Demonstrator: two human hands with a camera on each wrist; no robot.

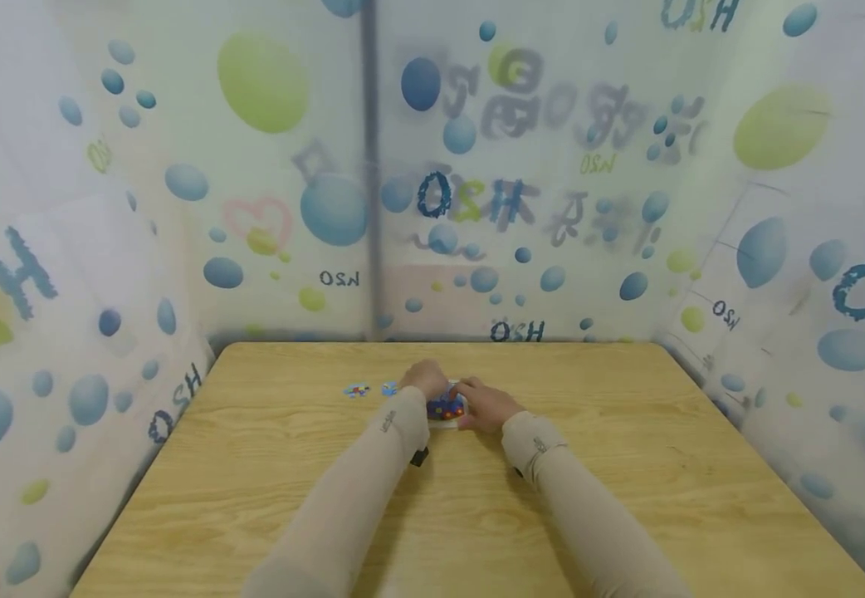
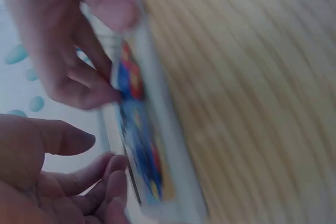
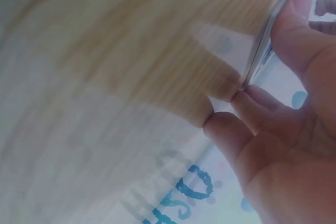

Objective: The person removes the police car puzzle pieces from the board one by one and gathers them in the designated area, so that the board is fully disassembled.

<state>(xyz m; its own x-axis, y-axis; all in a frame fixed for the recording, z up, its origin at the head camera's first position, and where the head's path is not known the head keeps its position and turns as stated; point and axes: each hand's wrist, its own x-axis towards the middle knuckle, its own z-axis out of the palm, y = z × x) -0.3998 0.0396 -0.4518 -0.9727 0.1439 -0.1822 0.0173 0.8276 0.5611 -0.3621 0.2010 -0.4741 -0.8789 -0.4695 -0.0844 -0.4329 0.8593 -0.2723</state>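
A small white-framed jigsaw puzzle (image 1: 445,409) with a blue, red and yellow picture lies flat near the far middle of the table. In the left wrist view, the puzzle (image 2: 140,124) is blurred. My right hand (image 1: 486,404) grips its right end, thumb along the near frame edge and a bent finger on the picture. Two fingertips of the right hand (image 3: 283,129) touch the tabletop beside the frame's corner. Over the puzzle's left side is my left hand (image 1: 423,379). The left hand (image 2: 63,177) has loosely bent fingers by the far edge, thumb apart, with nothing visible between them.
Two small colourful puzzle pieces, one at the left (image 1: 358,390) and a blue one (image 1: 389,389) nearer the left hand, lie on the wooden table (image 1: 268,465). Printed curtains (image 1: 313,166) enclose the table at the back and sides.
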